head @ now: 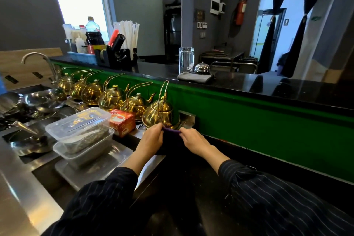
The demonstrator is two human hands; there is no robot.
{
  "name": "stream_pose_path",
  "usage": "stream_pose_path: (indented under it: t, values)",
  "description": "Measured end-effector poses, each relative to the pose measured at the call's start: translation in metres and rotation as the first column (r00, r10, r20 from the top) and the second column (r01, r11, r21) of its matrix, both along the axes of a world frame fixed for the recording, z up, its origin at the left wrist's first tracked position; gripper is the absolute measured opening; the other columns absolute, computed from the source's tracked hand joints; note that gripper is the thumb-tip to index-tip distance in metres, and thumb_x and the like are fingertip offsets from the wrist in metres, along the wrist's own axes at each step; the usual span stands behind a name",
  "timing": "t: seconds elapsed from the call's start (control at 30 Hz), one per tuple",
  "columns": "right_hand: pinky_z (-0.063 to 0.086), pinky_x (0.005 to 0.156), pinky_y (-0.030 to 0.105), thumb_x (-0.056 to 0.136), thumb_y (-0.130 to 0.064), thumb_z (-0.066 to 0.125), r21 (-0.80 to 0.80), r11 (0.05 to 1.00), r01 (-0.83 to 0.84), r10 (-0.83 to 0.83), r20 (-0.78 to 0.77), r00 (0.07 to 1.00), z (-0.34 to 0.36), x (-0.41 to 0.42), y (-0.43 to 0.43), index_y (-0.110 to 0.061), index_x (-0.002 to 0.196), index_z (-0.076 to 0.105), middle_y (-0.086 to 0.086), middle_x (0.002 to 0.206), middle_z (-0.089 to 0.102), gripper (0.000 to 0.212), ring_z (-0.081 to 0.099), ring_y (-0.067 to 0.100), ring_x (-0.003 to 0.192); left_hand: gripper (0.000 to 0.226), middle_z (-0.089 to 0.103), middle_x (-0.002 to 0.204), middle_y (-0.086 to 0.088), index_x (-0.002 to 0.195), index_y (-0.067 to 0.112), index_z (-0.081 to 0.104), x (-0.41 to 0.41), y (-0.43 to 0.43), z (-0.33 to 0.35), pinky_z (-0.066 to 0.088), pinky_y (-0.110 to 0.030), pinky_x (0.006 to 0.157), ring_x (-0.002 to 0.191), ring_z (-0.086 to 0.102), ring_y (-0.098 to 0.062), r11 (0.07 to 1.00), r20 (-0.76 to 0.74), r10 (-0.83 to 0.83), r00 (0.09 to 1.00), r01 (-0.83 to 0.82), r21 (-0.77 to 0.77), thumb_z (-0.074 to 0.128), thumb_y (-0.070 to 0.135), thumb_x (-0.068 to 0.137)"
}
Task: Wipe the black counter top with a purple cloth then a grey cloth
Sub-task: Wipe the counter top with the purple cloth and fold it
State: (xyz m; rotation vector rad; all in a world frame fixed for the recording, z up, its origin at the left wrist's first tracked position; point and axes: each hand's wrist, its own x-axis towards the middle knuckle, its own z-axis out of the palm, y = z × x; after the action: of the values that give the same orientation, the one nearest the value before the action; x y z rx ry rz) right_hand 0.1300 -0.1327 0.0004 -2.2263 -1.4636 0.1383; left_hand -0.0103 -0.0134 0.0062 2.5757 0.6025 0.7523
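Observation:
Both my hands hold a dark purple cloth [171, 140] by its top edge, just above the low black counter top [239, 161]. My left hand [152, 136] pinches the left corner and my right hand [193, 141] pinches the right corner. The cloth hangs down between them, in front of a gold teapot [159, 115]. A folded grey cloth [194, 77] lies on the upper black counter [277, 86], beside a silver bell [202, 68].
A row of gold teapots [113, 97] lines the green wall [268, 120] at left. Stacked clear plastic containers [82, 132] and a red tea box [122, 122] sit on the steel worktop. A sink with tap [38, 59] is far left. A glass jar [186, 59] stands by the bell.

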Motion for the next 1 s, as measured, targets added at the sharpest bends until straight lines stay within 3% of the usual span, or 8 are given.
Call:
stream_pose_path:
  t: [0.13,0.27,0.4,0.57,0.73,0.83,1.0]
  values:
    - [0.044,0.064,0.043,0.103,-0.02,0.037,0.109,0.991,0.084,-0.081,-0.032,0.996,0.022,0.013,-0.026,-0.009,0.093,0.048,0.01,0.084,0.057,0.019,0.057,0.031,0.073,0.012,0.064,0.088,-0.013,0.093,0.003,0.059,0.031,-0.019,0.019,0.051,-0.038,0.07,0.081,0.061,-0.027,0.997,0.084,-0.026,0.996,0.019,0.079,0.049,0.005,0.086]
    - [0.047,0.067,0.042,0.101,-0.012,0.036,0.166,0.965,0.205,-0.203,-0.033,0.979,0.041,0.039,-0.071,-0.008,0.094,0.05,0.01,0.09,0.06,0.016,0.059,0.03,0.078,0.016,0.064,0.093,-0.013,0.096,0.003,0.06,0.072,-0.055,0.043,0.047,-0.032,0.072,0.084,0.061,-0.027,0.987,0.1,-0.111,0.989,0.098,0.125,0.055,0.003,0.08]
    - [0.051,0.069,0.046,0.098,-0.006,0.035,0.218,0.923,0.316,-0.327,0.016,0.945,0.06,0.067,-0.135,-0.007,0.099,0.05,0.014,0.096,0.063,0.015,0.061,0.034,0.083,0.016,0.065,0.093,-0.013,0.095,0.004,0.063,0.122,-0.106,0.062,0.049,-0.037,0.075,0.085,0.062,-0.029,0.966,0.123,-0.225,0.967,0.205,0.156,0.054,0.004,0.081]
    - [0.05,0.07,0.046,0.099,-0.014,0.039,0.285,0.86,0.424,-0.469,0.112,0.876,0.098,0.105,-0.231,-0.011,0.099,0.051,0.01,0.099,0.064,0.013,0.06,0.033,0.086,0.015,0.067,0.091,-0.013,0.092,0.004,0.064,0.185,-0.18,0.087,0.05,-0.042,0.076,0.087,0.062,-0.032,0.915,0.19,-0.392,0.9,0.361,0.181,0.054,0.003,0.081]
    - [0.047,0.071,0.041,0.1,-0.018,0.04,0.386,0.768,0.511,-0.615,0.218,0.758,0.135,0.143,-0.316,-0.015,0.103,0.057,0.007,0.106,0.066,0.017,0.062,0.031,0.093,0.018,0.068,0.101,-0.009,0.1,0.01,0.064,0.241,-0.253,0.12,0.051,-0.042,0.077,0.094,0.063,-0.03,0.844,0.209,-0.519,0.829,0.456,0.283,0.055,0.013,0.086]
    - [0.042,0.068,0.036,0.1,-0.019,0.042,0.43,0.725,0.538,-0.674,0.28,0.684,0.155,0.169,-0.353,-0.015,0.106,0.059,0.006,0.106,0.067,0.019,0.061,0.029,0.095,0.018,0.068,0.1,-0.008,0.1,0.011,0.062,0.273,-0.285,0.14,0.05,-0.043,0.076,0.095,0.062,-0.031,0.823,0.208,-0.506,0.837,0.397,0.406,0.054,0.021,0.087]
    - [0.038,0.078,0.039,0.098,-0.015,0.044,0.434,0.626,0.648,-0.778,0.404,0.481,0.179,0.214,-0.375,-0.016,0.106,0.063,0.006,0.11,0.061,0.021,0.049,0.028,0.105,0.017,0.067,0.101,-0.007,0.1,0.012,0.062,0.321,-0.315,0.165,0.03,-0.048,0.103,0.105,0.053,-0.03,0.779,0.175,-0.468,0.866,0.311,0.545,0.055,0.022,0.088]
